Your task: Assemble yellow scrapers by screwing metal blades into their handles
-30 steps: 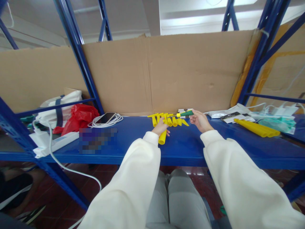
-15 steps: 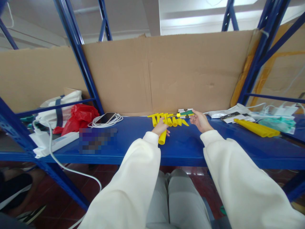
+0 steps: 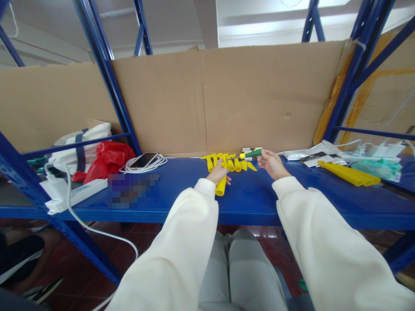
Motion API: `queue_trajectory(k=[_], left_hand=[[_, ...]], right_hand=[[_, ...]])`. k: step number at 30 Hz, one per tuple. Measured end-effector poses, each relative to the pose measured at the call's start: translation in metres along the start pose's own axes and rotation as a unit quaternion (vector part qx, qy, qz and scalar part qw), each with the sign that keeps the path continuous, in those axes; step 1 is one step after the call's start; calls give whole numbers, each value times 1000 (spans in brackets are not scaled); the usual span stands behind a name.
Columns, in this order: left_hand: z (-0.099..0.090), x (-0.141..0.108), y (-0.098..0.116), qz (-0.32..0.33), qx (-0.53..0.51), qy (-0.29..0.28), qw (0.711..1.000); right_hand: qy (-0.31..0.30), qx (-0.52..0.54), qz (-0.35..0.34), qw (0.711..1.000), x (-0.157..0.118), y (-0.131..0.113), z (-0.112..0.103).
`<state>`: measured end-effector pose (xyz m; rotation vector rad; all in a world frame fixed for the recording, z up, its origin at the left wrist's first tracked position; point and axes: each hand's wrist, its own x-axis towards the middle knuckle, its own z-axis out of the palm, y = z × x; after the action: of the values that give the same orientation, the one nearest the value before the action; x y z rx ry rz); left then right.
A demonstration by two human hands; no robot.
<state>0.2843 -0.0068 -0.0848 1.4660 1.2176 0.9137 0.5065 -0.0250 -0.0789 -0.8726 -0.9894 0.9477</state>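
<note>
My left hand (image 3: 218, 173) is closed around a yellow tube-like piece (image 3: 221, 186), whose open round end points toward me. In my right hand (image 3: 269, 164) is the end of a green and yellow screwdriver (image 3: 252, 153), pinched between the fingers. Its thin shaft points left, toward the top of the piece in my left hand; whether the tip touches is too small to tell. Several more yellow pieces (image 3: 237, 165) lie in a row on the blue shelf (image 3: 181, 190), behind and beside my left hand.
A phone (image 3: 145, 160) with a coiled white cable (image 3: 159, 162), a red bag (image 3: 108, 160) and a power strip (image 3: 79, 193) are on the left. Long yellow pieces (image 3: 348, 172) lie at the right. Cardboard (image 3: 227, 99) stands behind. A person's leg shows at lower left.
The screwdriver and the fingers of my right hand have shifted very slightly. My left hand holds its place with the yellow piece.
</note>
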Motion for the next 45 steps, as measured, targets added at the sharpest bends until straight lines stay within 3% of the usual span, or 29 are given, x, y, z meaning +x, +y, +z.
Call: queue_trajectory(k=[11, 25, 33, 45], left_hand=[[1, -7, 4, -4, 0, -2, 1000], [1, -4, 3, -9, -1, 10, 1000], [0, -1, 1, -6, 3, -2, 1000], [1, -3, 1, -6, 3, 6, 1000]], right_hand=[[43, 2, 17, 999, -1, -3, 4], [-13, 15, 5, 1000, -1, -3, 2], [26, 24, 5, 999, 1, -1, 2], [20, 0, 9, 1000, 1, 0, 2]])
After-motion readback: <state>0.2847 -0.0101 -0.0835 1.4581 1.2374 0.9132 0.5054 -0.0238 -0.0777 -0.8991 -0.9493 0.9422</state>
